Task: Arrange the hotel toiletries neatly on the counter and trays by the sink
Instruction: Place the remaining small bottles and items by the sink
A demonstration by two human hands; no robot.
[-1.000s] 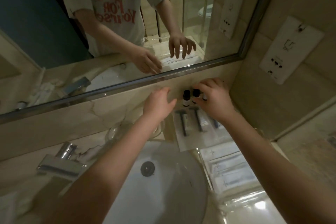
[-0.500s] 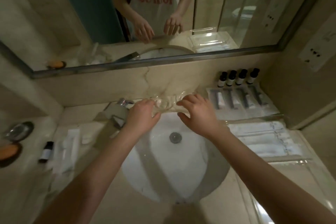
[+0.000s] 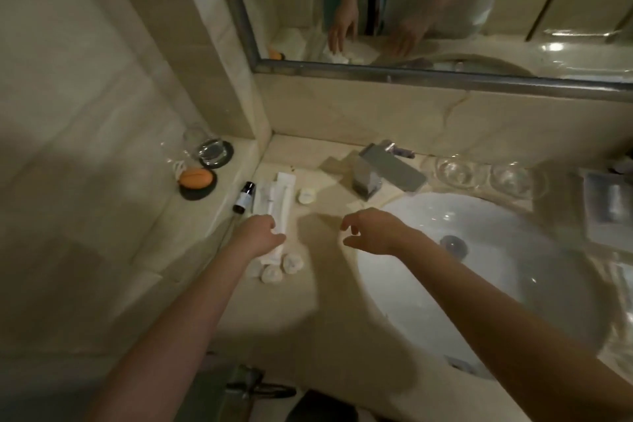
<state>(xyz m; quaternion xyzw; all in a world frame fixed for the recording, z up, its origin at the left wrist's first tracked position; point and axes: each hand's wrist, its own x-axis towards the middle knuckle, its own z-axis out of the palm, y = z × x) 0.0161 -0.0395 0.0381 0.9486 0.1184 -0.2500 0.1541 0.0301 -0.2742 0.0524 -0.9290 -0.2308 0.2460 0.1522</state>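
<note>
Head view puts my left hand (image 3: pixel 262 233) at centre-left of the frame, its fingers resting on the lower end of the white sachets (image 3: pixel 277 205), which lie lengthwise on the surface (image 3: pixel 308 319); whether it has truly pinched one I cannot tell. My right hand (image 3: pixel 371 231) hovers just right of it, released, fingers loosely curled, holding nothing. I judge the step to be tidying this left-hand cluster. Next I would need a gentle squaring of the sachets into a straight row (they look light and slippery). Outward: small white round packs (image 3: pixel 277 267) sit just below my left hand, a dark-capped bottle (image 3: pixel 244 197) lies just left of the sachets, a round white item (image 3: pixel 306 196) to their right, and the basin (image 3: pixel 479 267) spreads right.
</note>
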